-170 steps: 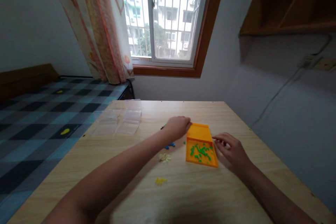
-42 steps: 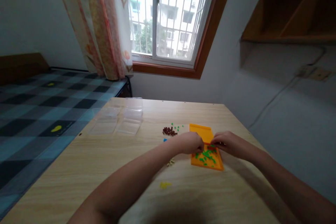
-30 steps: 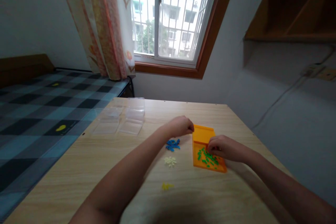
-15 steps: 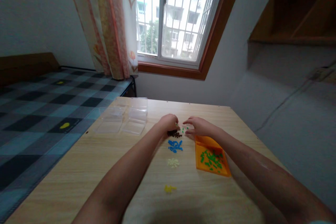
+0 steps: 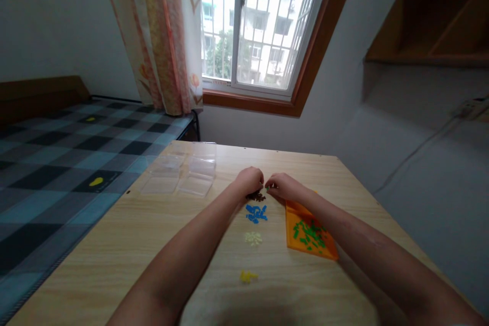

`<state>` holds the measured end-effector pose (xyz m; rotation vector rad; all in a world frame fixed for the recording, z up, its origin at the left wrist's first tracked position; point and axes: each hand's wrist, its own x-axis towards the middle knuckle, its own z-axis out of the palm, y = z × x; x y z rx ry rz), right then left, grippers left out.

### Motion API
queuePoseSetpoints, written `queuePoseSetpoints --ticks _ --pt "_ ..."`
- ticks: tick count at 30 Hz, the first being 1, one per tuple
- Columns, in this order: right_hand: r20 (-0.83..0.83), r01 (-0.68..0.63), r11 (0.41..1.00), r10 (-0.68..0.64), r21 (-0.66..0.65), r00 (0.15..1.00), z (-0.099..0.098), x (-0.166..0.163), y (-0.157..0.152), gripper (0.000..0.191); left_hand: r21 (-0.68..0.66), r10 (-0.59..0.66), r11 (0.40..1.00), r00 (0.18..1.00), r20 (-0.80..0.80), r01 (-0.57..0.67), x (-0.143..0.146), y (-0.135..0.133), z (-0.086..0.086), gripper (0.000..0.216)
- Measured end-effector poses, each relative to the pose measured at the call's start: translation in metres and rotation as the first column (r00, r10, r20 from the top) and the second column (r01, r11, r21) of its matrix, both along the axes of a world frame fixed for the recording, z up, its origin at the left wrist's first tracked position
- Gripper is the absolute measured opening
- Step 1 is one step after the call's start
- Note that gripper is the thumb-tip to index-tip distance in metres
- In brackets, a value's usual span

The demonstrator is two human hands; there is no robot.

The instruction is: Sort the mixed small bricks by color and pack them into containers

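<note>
Blue, grey and black checked bedding (image 5: pixel 76 163) spreads well to the left of a shallow, rectangular orange plastic tray (image 5: pixel 292 242). The pale, wood-grained table (image 5: pixel 107 244) carries the tray and reaches out on every side of it. Beyond the tray stands a barred window (image 5: pixel 263 35) in a reddish-brown frame; farther left of the tray hangs a cream curtain (image 5: pixel 153 35) with orange flowers. Clear, rectangular plastic boxes (image 5: pixel 198 165) lie beyond the tray and well to its left.

The tray lies flat, its far part mostly hidden by the right forearm (image 5: pixel 344 219). Off its far left corner the hands come close together without touching. The right hand (image 5: pixel 283 185) draws thumb and forefinger toward each other; the left hand (image 5: pixel 250 179), farther from the tray, curls its fingers downward — what they hold, if anything, I cannot tell.

Small green pieces (image 5: pixel 311 234) are scattered inside the tray. To its left lie blue pieces (image 5: pixel 255 214), then dark brown pieces (image 5: pixel 260 196) by the left hand, cream pieces (image 5: pixel 252 238) and, nearer the person than the tray, yellow pieces (image 5: pixel 248 277). A single tiny green piece (image 5: pixel 268 188) shows at the right fingertips — whether pinched, I cannot tell.
</note>
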<state>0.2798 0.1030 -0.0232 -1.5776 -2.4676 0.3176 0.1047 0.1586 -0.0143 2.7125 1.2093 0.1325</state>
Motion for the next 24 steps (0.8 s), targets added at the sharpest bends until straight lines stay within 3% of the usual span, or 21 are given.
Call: queuePoseSetpoints --ticks 14,24 --pt "0.022 0.018 0.998 -0.017 -0.062 1.0 0.003 0.009 0.012 0.034 0.038 0.026 0.999 0.999 0.038 -0.027 0.0 -0.003 0.009 0.017" --pt "0.027 0.038 0.991 -0.035 -0.13 0.999 0.012 0.006 0.011 0.034 0.095 0.017 0.995 0.97 0.244 -0.042 -0.023 -0.003 0.068 0.015"
